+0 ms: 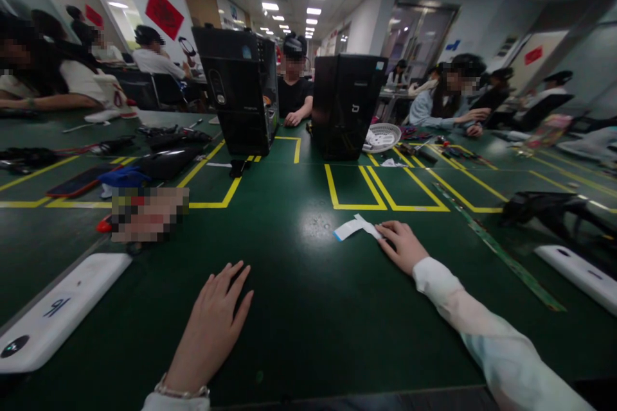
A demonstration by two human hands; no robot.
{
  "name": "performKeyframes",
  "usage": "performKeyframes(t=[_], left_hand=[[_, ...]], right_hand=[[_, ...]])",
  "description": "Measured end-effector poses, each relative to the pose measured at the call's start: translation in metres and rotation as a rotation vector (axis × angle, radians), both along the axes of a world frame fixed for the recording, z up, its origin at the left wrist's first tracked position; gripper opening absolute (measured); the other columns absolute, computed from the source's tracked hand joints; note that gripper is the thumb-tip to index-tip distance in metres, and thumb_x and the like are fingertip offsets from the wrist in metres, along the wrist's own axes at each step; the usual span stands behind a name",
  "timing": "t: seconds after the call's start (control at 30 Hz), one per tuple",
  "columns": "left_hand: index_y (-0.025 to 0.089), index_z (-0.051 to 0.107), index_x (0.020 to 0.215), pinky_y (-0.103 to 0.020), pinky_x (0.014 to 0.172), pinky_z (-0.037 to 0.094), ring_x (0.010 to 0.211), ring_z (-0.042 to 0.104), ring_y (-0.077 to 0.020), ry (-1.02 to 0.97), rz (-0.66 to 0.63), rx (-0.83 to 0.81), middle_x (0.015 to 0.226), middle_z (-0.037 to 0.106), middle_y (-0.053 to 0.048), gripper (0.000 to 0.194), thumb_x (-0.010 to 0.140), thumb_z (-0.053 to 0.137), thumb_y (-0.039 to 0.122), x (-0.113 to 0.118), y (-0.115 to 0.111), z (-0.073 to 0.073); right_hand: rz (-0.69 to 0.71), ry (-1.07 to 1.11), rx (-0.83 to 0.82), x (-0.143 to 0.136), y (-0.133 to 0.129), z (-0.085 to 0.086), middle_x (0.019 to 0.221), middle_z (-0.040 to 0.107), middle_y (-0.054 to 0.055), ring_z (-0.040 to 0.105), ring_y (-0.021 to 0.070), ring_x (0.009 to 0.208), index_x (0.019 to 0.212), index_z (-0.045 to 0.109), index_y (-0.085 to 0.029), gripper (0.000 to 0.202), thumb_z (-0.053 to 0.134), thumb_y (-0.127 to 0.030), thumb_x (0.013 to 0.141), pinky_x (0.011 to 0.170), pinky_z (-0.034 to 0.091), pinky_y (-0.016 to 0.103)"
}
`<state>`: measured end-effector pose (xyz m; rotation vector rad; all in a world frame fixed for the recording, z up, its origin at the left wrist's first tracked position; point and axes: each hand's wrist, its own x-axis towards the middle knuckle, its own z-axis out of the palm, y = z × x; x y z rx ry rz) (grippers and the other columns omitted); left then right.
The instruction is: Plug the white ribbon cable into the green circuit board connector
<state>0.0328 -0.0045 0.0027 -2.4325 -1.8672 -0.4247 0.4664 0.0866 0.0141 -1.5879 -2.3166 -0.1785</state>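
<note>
My left hand point(219, 314) is open, palm down over the green table mat point(299, 308), fingers stretched forward, with nothing in it. To the right and farther out, my right hand point(402, 245) pinches the near end of a white flat ribbon cable point(354, 227). The cable lies bent on the mat and has a blue tip at its far left end. Part of it is hidden under my fingers.
Two black computer towers point(236, 96) point(347, 106) stand ahead, a co-worker's hand point(292, 118) between them. White devices lie at left point(65, 308) and right point(578, 273). A green strip point(501, 250) and a white basket point(383, 137) are on the right. Yellow tape marks the mat.
</note>
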Motion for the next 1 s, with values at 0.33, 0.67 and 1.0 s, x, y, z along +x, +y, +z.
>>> performKeyframes(t=[0.33, 0.67, 1.0], left_hand=[[0.017, 0.049, 0.135, -0.052, 0.110, 0.032, 0.132, 0.041, -0.0281, -0.103, 0.040, -0.027, 0.141, 0.049, -0.010, 0.053, 0.093, 0.034, 0.045, -0.001, 0.000, 0.003], [0.014, 0.057, 0.125, -0.047, 0.105, 0.041, 0.126, 0.047, -0.0260, -0.314, 0.205, -0.069, 0.135, 0.052, -0.012, 0.051, 0.093, 0.028, 0.042, -0.004, 0.001, 0.008], [0.017, 0.056, 0.127, -0.049, 0.105, 0.040, 0.127, 0.046, -0.0264, -0.201, 0.082, -0.048, 0.136, 0.052, -0.011, 0.049, 0.093, 0.033, 0.043, -0.013, 0.004, 0.004]], right_hand=[[0.416, 0.025, -0.092, -0.119, -0.012, 0.010, 0.123, 0.054, 0.015, 0.047, 0.0263, 0.107, 0.126, 0.054, -0.014, 0.042, 0.048, -0.033, 0.090, 0.091, 0.043, 0.044], [0.724, 0.070, -0.220, -0.165, -0.048, 0.017, 0.136, 0.050, 0.011, 0.044, 0.0242, 0.116, 0.133, 0.048, -0.017, 0.048, 0.049, -0.032, 0.087, 0.095, 0.040, 0.042], [0.692, 0.140, -0.214, -0.147, -0.043, 0.014, 0.143, 0.043, 0.010, 0.040, 0.0223, 0.127, 0.137, 0.044, -0.018, 0.050, 0.045, -0.038, 0.091, 0.103, 0.036, 0.042]])
